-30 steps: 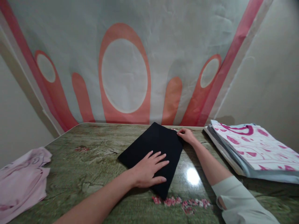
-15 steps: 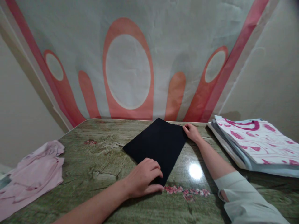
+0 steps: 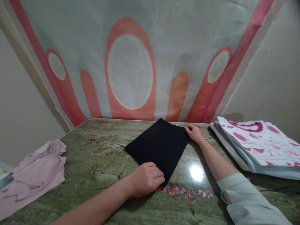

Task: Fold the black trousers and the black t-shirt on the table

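Observation:
A folded black cloth (image 3: pixel 159 145) lies flat on the green marbled table (image 3: pixel 98 168), turned like a diamond. My left hand (image 3: pixel 146 179) is curled closed at the cloth's near corner, fingertips pinching its edge. My right hand (image 3: pixel 194 132) is closed on the cloth's far right corner, near the back edge of the table. Both forearms reach in from the lower edge, the right one in a pale sleeve (image 3: pixel 246 200).
A stack of folded clothes (image 3: pixel 255 142), topped by a white piece with pink marks, sits at the right. A crumpled pink garment (image 3: pixel 35 170) lies at the left table edge. A painted cloth with orange ovals hangs on the wall behind.
My left hand slid from lying flat on the cloth back to its near corner and curled closed on the edge. The right hand kept its hold on the far corner.

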The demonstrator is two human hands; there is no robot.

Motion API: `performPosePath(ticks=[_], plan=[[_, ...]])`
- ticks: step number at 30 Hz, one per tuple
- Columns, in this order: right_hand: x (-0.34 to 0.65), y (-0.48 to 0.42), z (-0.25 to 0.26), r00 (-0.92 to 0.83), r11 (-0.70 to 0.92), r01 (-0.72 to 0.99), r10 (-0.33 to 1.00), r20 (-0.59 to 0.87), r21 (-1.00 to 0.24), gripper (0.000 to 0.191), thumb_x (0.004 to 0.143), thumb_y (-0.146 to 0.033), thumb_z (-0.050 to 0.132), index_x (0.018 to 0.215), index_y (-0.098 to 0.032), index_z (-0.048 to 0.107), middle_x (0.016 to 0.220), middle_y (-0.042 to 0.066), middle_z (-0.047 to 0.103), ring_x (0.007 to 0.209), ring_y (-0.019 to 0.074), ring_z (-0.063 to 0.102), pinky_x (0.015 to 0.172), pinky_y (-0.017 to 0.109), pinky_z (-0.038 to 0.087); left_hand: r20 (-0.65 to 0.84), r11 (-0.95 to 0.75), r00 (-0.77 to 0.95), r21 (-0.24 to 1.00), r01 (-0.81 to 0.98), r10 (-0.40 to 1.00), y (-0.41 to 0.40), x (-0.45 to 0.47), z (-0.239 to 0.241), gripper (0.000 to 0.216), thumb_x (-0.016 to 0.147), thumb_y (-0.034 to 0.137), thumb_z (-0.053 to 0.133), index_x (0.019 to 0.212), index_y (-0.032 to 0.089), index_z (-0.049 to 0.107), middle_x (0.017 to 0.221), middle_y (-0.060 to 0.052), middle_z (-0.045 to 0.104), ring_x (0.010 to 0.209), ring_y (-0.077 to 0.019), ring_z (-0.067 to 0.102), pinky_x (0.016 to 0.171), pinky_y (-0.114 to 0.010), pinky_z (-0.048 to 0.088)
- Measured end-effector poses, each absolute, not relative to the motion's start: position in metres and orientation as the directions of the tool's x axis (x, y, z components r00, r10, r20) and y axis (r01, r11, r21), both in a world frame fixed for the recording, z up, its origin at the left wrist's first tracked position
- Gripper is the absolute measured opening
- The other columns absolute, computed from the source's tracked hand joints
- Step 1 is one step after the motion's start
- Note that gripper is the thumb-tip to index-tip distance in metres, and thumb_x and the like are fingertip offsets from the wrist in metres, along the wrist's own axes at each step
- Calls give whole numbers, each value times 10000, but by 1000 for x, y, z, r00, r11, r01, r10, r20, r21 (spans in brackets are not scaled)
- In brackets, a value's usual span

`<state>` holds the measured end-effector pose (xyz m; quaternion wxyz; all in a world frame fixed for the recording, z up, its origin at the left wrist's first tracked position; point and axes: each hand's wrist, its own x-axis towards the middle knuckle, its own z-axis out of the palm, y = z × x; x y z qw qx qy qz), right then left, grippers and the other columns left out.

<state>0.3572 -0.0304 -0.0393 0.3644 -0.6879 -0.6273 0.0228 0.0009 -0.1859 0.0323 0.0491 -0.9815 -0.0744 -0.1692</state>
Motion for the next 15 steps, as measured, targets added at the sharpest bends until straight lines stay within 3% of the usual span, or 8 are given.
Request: performPosePath(ticks=[4,10,15], plan=[[359,-29,-40,235,12,855,883,406,-519,291,746,-343,453,724,-139,660,702,92,666,662,211,586,606,285,396,349,-982,924,-39,183,158,-183,-1,28,152,779,131,439,809,161,585,781,-26,644,682,-119,549,653,-267,390],[358,-28,-39,234,-5,860,893,385,-511,262,723,-310,478,669,-140,671,648,80,659,631,203,580,583,272,381,322,-980,926,43,194,197,-184,-1,30,142,790,185,478,890,189,578,852,-12,645,779,-124,565,753,-285,383],[357,-28,-39,234,11,843,892,386,-538,263,722,-320,482,695,-141,673,704,82,668,667,208,579,619,282,396,318,-984,936,-34,174,154,-186,0,36,138,843,215,469,941,177,557,865,-21,637,774,-122,565,728,-282,389]])
